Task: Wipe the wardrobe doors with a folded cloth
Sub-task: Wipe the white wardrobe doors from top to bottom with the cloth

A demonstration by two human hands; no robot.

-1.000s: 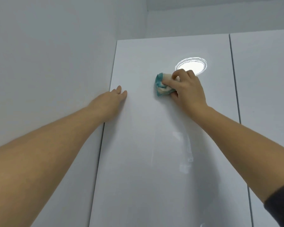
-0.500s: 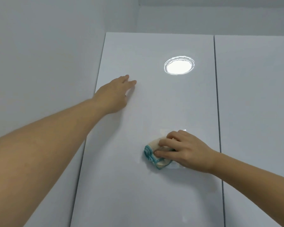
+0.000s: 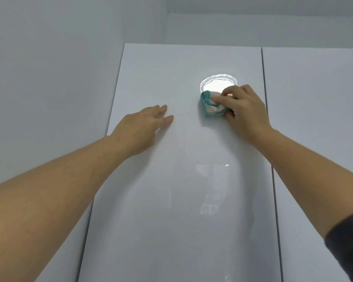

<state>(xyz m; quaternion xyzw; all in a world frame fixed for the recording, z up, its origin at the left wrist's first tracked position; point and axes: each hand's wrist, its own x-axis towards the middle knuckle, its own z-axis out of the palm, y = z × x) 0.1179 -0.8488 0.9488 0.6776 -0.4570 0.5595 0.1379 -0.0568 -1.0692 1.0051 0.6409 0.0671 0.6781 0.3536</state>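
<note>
A glossy white wardrobe door (image 3: pixel 171 200) fills the middle of the view. My right hand (image 3: pixel 245 110) presses a folded cloth (image 3: pixel 209 106), teal-edged and cream, against the door's upper right part, just below a bright round light reflection (image 3: pixel 218 83). My left hand (image 3: pixel 143 127) lies flat on the door to the left of the cloth, fingers apart, holding nothing. A second white door (image 3: pixel 318 139) adjoins on the right, beyond a thin dark gap.
A plain grey wall (image 3: pixel 49 88) meets the wardrobe's left edge. Above the doors a white ceiling corner (image 3: pixel 167 13) is visible. A dark sleeve (image 3: pixel 348 241) covers my right upper arm at the lower right.
My right hand has swept the cloth from the door's lower middle back up to just under the light reflection. My left hand has stayed flat on the door's left part.
</note>
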